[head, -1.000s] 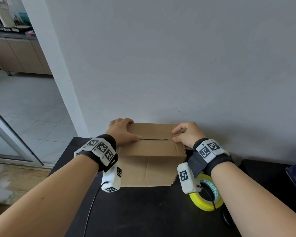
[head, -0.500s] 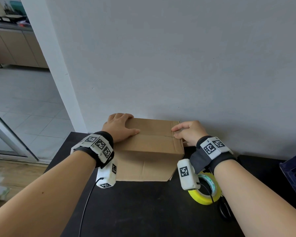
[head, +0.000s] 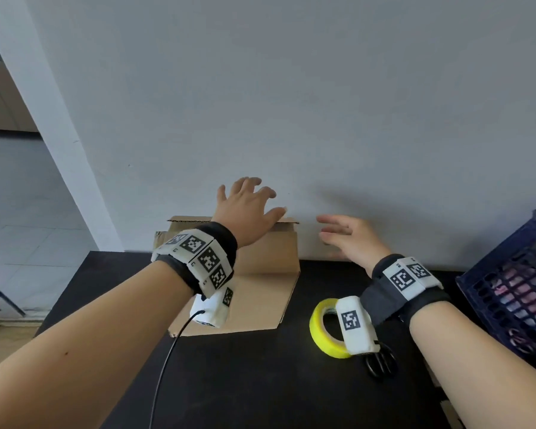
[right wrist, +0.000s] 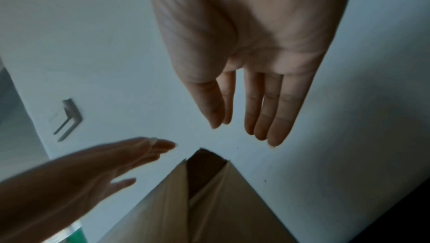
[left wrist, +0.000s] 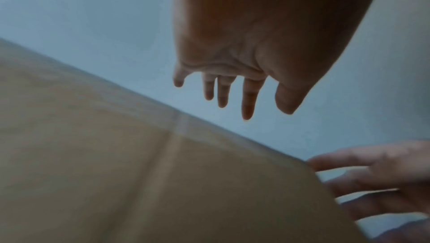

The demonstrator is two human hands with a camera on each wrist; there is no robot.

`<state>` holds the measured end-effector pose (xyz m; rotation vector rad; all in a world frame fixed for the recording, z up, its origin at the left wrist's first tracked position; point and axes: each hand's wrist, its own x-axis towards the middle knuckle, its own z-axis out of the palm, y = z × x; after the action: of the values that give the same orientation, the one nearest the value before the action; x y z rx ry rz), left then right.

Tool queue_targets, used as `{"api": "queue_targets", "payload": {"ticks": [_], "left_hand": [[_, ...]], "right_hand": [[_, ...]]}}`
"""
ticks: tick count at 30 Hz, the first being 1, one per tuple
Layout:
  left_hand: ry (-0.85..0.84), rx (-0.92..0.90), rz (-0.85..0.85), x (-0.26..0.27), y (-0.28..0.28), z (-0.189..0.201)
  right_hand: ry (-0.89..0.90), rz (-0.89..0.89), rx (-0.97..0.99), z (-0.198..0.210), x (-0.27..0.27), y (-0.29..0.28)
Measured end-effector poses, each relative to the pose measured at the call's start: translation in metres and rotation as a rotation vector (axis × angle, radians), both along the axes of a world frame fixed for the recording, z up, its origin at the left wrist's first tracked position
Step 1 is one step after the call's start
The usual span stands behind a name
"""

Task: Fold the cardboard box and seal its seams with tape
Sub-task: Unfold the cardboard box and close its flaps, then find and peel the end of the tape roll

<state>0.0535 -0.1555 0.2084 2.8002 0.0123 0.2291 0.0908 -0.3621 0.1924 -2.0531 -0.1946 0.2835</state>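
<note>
The left hand (head: 245,205) hovers above the far top edge of the cardboard box (head: 260,274), fingers spread and straight, holding nothing. The right hand (head: 350,239) floats just right of the box, palm turned left, fingers relaxed and empty. Both seem poised to press the flaps, which stand slightly apart at the top. The box sits on the black table (head: 260,382) against the wall; the yellow tape roll (head: 322,329) lies near right, probably kept within reach for sealing. A blue basket (head: 508,274) stands far right.
</note>
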Motion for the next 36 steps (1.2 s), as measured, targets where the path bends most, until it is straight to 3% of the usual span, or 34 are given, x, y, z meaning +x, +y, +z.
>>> {"api": "queue_targets", "payload": {"ticks": [7,13,20,26,31,36], "left_hand": [[-0.067,-0.106,-0.266,0.017,-0.086,0.001],[0.033,-0.150,-0.374,0.029,-0.144,-0.020],[0.272,-0.156,-0.440,0.039,-0.180,-0.064],[0.546,-0.157,-0.346,0.050,-0.185,-0.104],[0.800,-0.025,-0.340,0.052,-0.196,-0.138],[0.904,0.062,-0.364,0.050,-0.202,-0.153]], "right_hand": [[0.083,-0.148,-0.007,-0.018,-0.009,-0.079],[0.151,-0.278,0.004,-0.053,-0.019,-0.137],[0.242,-0.274,-0.002,-0.096,-0.023,-0.170],[0.306,-0.233,0.058,-0.129,-0.013,-0.182],[0.403,-0.198,0.073,-0.164,0.000,-0.189],[0.412,-0.216,0.100,-0.173,0.007,-0.189]]}}
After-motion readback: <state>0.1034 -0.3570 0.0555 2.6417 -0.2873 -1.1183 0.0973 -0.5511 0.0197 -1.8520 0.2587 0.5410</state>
